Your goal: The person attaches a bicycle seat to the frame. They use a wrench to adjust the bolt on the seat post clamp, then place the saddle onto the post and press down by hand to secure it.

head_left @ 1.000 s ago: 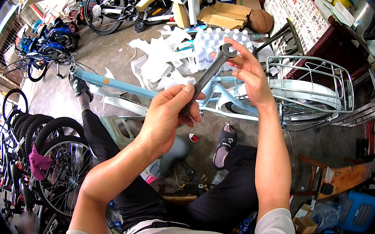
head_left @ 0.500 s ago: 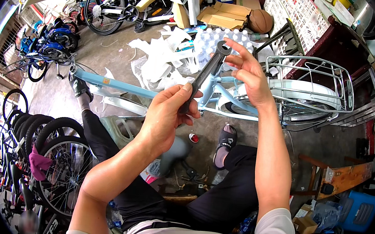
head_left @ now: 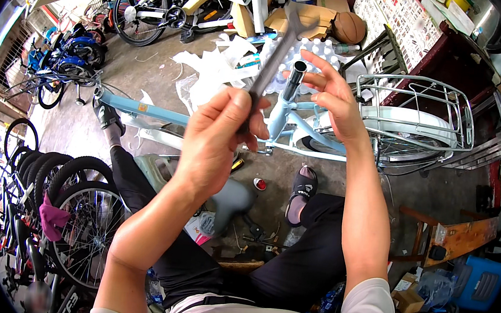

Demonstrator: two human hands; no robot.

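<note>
2 hands are in use: the left hand (head_left: 219, 138) is closed around the wrench (head_left: 273, 61), raised above the pale-blue frame (head_left: 279, 120), and should be steadied by the open right hand (head_left: 330, 94) beside the seat tube (head_left: 294, 78).

The left hand (head_left: 219, 138) gripped the lower end of a grey open-ended wrench (head_left: 277, 49), blurred, slanting up toward the right. The right hand (head_left: 336, 98) was spread open beside the dark seat tube (head_left: 294, 78) of a pale blue bicycle frame (head_left: 205, 121), whose rear wheel carried a wire rack (head_left: 426, 108)
</note>
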